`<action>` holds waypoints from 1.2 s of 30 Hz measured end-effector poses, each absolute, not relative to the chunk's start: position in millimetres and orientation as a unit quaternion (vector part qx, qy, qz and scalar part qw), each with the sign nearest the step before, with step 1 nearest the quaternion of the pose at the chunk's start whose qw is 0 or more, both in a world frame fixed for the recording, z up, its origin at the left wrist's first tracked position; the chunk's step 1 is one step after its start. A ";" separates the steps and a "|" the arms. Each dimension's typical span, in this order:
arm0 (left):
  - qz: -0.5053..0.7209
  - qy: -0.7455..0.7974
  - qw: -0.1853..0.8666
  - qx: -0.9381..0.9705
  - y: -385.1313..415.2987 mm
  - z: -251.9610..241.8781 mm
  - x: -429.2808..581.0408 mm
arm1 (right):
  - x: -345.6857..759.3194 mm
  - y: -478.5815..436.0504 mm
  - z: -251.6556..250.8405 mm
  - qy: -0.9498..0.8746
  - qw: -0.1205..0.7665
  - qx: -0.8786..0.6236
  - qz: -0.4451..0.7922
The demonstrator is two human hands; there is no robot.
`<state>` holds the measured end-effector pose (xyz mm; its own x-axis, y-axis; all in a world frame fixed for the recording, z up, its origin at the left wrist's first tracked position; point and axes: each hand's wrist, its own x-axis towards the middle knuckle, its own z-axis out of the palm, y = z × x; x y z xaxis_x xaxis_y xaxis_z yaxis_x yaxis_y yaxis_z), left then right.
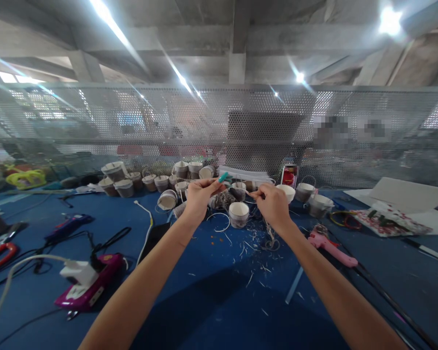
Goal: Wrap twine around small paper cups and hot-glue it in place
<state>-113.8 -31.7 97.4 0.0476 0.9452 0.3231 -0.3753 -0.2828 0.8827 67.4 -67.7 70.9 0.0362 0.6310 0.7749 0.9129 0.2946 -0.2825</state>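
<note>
My left hand (199,197) is closed around a small tool with a teal handle (223,177); its working end is too blurred to identify. My right hand (272,201), fingers pinched together, grips a thin pale cord (245,191) that stretches toward the left hand. Both hands are raised over the far middle of the table. Below and between them stands a small grey cup with a white lining (238,215). A tangle of grey twine (222,199) lies behind it, and more loose twine (270,239) is under the right hand.
Several similar cups (124,187) line the back, before a perforated metal screen (190,121). A purple power strip (91,282), red-handled scissors (2,255) and a blue glue gun (68,226) are left. A pink glue gun (332,249) lies right. White scraps (264,267) litter the blue table.
</note>
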 end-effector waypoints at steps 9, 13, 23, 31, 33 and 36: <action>0.631 0.274 0.503 0.524 -20.0 93.1 -117.3 | 67.8 -74.3 86.8 -0.777 0.384 -0.498 0.011; 0.621 0.298 0.489 0.535 -21.6 91.5 -114.2 | 67.9 -77.4 88.6 -0.778 0.363 -0.512 0.009; 0.612 0.292 0.515 0.525 -24.1 83.7 -106.5 | 69.0 -74.5 83.8 -0.723 0.340 -0.596 -0.082; 0.617 0.300 0.530 0.499 -22.5 80.0 -102.4 | 65.5 -74.3 78.5 -0.697 0.367 -0.605 -0.116; 0.614 0.310 0.532 0.494 -22.3 79.1 -101.4 | 63.7 -73.7 76.4 -0.686 0.375 -0.611 -0.125; 0.619 0.320 0.529 0.484 -20.0 77.1 -100.9 | 62.3 -72.8 74.9 -0.689 0.374 -0.610 -0.114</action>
<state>-100.9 -20.0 77.1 0.0287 0.9652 0.2601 -0.3453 -0.2346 0.9087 62.3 -72.8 74.9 0.0252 0.7549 0.6553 0.9262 0.2291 -0.2995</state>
